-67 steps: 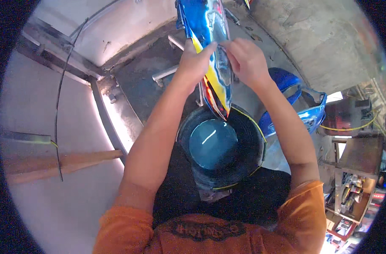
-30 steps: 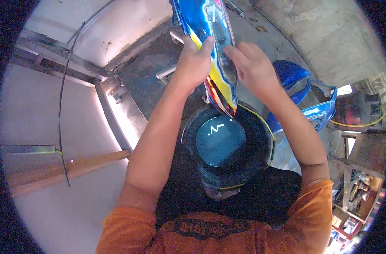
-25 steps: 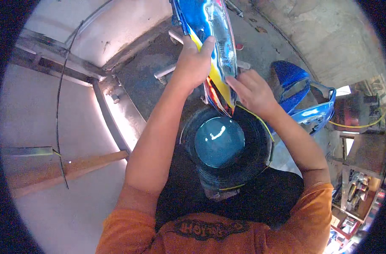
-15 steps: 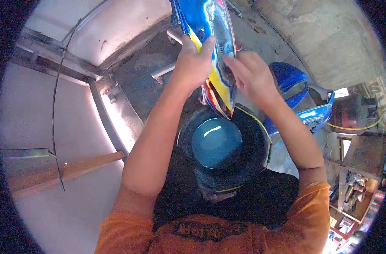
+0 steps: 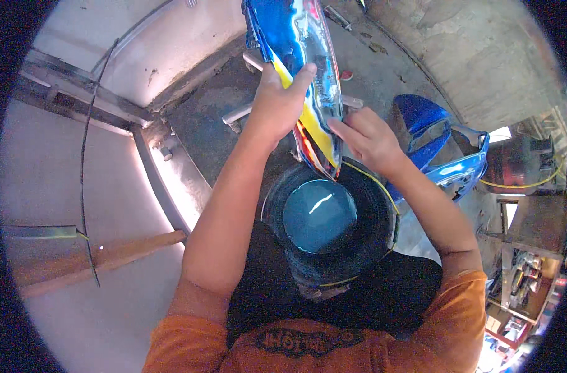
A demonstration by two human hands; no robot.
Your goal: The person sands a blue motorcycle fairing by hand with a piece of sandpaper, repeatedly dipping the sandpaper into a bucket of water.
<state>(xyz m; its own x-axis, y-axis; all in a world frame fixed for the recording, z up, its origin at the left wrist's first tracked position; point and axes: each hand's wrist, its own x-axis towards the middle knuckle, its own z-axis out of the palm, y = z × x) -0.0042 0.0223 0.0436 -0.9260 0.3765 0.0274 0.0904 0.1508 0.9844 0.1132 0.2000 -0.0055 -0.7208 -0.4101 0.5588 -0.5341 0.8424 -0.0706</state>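
A glossy motorcycle fairing panel (image 5: 321, 81), blue with yellow and red-orange stripes, is held slantwise in front of me. Its pointed lower end hangs over the rim of a black tub (image 5: 372, 239) of water between my legs. My left hand (image 5: 282, 102) grips the panel's left edge, thumb laid on the painted face. On the right side, lower down, my right hand (image 5: 369, 138) has curled fingers, with the fingertips touching the panel near its edge. Whether something small is pinched in those fingers is hidden.
More blue fairing pieces (image 5: 448, 171) lie on the floor to the right. Behind the panel stands a metal stand (image 5: 239, 114). A wooden shelf (image 5: 532, 292) with tools and small items is at the far right, and a wall with a wooden beam (image 5: 109, 261) at left.
My right hand has slid down along the panel's right edge toward its pointed end. My left hand keeps its grip, and the panel has shifted slightly.
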